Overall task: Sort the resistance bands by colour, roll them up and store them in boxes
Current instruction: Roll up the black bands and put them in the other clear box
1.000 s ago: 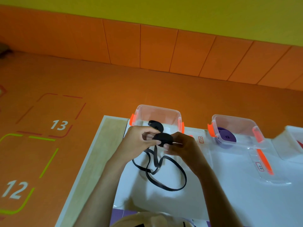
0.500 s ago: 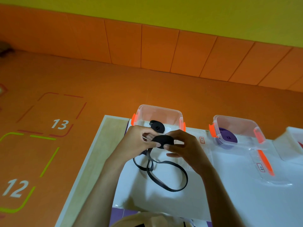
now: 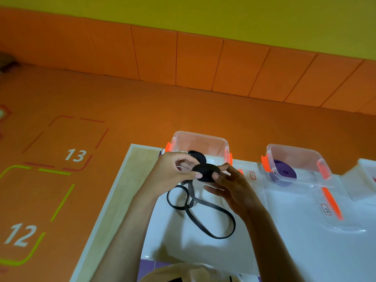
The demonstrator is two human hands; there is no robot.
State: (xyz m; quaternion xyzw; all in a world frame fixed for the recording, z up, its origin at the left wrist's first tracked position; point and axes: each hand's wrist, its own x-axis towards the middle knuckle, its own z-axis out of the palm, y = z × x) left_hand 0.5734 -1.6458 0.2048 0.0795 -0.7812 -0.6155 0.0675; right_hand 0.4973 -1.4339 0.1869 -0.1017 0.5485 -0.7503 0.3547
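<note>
A black resistance band (image 3: 206, 173), rolled for part of its length into a flat coil, is held just above the counter (image 3: 284, 247) between two hands. The coil is pinched on its left edge by the thumb and fingers of the left hand (image 3: 175, 173), and on its right edge by the thumb and forefinger of the right hand (image 3: 234, 187). Both grips are clamped on the coil, while the other fingers of the right hand are spread loosely beneath it. The unrolled tail (image 3: 211, 226) of the band is hung from the coil and laid in loose, crossing loops on the white counter surface between the forearms.

Directly behind the hands, a clear box (image 3: 200, 136) with orange latches is stood at the far edge of the counter, and a finished black roll (image 3: 198, 156) is seen inside it. To the right, well apart, a second clear box (image 3: 297, 151) is placed, with a purple roll (image 3: 284, 175) kept in it. A clear lid (image 3: 345, 222) with an orange latch is laid flat on the counter in front of that box. At the right edge of the view a pale shape (image 3: 366, 171) is cut off, possibly a third box. An orange floor (image 3: 142, 102) marked 12 and 13 is seen beyond the counter.
</note>
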